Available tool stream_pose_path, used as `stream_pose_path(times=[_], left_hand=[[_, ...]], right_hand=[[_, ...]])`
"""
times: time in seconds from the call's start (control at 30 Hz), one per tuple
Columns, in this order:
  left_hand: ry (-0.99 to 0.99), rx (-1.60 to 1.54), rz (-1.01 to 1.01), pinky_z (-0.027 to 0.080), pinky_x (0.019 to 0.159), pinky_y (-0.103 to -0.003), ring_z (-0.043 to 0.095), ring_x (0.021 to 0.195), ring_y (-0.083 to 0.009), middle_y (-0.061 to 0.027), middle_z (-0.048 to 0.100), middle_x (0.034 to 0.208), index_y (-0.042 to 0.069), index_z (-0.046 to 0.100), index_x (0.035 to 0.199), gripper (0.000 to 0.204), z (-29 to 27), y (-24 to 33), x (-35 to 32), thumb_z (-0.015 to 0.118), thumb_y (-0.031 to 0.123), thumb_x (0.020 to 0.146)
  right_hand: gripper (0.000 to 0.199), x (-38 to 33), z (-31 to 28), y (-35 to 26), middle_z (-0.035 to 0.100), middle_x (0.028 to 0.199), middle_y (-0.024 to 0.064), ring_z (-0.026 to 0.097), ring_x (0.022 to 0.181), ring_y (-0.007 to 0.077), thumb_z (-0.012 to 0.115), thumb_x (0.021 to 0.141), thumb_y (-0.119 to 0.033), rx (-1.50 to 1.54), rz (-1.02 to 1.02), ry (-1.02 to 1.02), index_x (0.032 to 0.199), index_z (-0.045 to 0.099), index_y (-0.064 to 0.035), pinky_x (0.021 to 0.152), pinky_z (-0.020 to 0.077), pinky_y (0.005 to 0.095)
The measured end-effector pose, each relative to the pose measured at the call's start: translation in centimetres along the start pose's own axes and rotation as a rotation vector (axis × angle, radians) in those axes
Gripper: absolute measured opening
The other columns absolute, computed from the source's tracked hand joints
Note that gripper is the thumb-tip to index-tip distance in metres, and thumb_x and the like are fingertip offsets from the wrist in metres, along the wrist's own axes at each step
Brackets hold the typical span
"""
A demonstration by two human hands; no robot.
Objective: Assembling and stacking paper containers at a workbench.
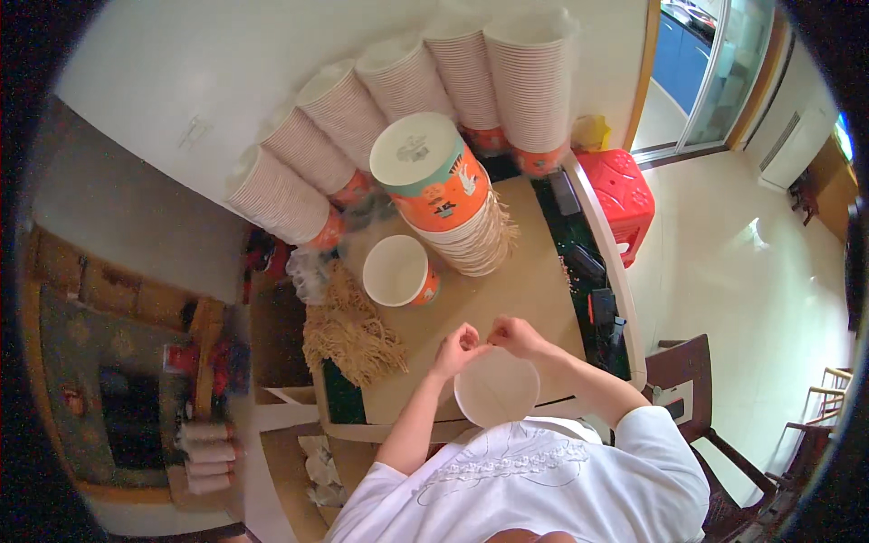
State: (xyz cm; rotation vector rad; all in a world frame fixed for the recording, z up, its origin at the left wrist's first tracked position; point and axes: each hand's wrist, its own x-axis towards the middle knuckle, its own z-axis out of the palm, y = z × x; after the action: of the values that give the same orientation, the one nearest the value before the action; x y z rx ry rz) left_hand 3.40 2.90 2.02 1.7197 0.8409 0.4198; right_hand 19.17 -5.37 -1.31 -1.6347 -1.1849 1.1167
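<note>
A white paper bucket rests at the table's near edge, against my shirt, with its round opening facing up. At its far rim my left hand is closed, fingers curled. Close beside it, almost touching, my right hand is closed in a pinch. Whatever lies between the fingertips is too small to make out. Farther off stands another paper bucket, white inside and orange outside. Behind it rises a stack of upside-down orange-and-teal buckets, tan cords hanging along its right side. A heap of tan twisted cords lies left.
Tall stacks of nested white buckets line the wall behind the table. Dark small devices lie along the table's right edge. A red plastic stool stands beyond that edge, and a dark wooden chair is near my right elbow.
</note>
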Motion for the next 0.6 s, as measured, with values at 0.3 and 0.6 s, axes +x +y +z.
stream_pose_path(times=[0.3, 0.6], left_hand=[[-0.356, 0.401, -0.006, 0.045, 0.059, -0.028, 0.054, 0.061, -0.0144, -0.0045, 0.056, 0.069, 0.003, 0.059, 0.076, 0.014, -4.4, 2.3, 0.3, 0.067, 0.013, 0.07], [-0.495, 0.341, -0.074, 0.046, 0.064, -0.03, 0.058, 0.069, -0.0168, -0.0076, 0.06, 0.074, 0.003, 0.06, 0.074, 0.005, -6.4, 2.8, 0.7, 0.061, 0.007, 0.072]], right_hand=[[0.009, -0.8, 1.1, -1.6, 0.064, 0.074, 0.01, 0.062, 0.068, 0.02, 0.058, 0.076, -0.01, -0.08, -0.095, 0.07, 0.081, 0.061, -0.0033, 0.062, 0.0479, 0.031], [0.008, -1.1, 1.2, -3.2, 0.064, 0.074, 0.008, 0.062, 0.068, 0.0196, 0.057, 0.077, -0.01, -0.106, -0.089, 0.018, 0.081, 0.06, -0.0037, 0.06, 0.0481, 0.0306]])
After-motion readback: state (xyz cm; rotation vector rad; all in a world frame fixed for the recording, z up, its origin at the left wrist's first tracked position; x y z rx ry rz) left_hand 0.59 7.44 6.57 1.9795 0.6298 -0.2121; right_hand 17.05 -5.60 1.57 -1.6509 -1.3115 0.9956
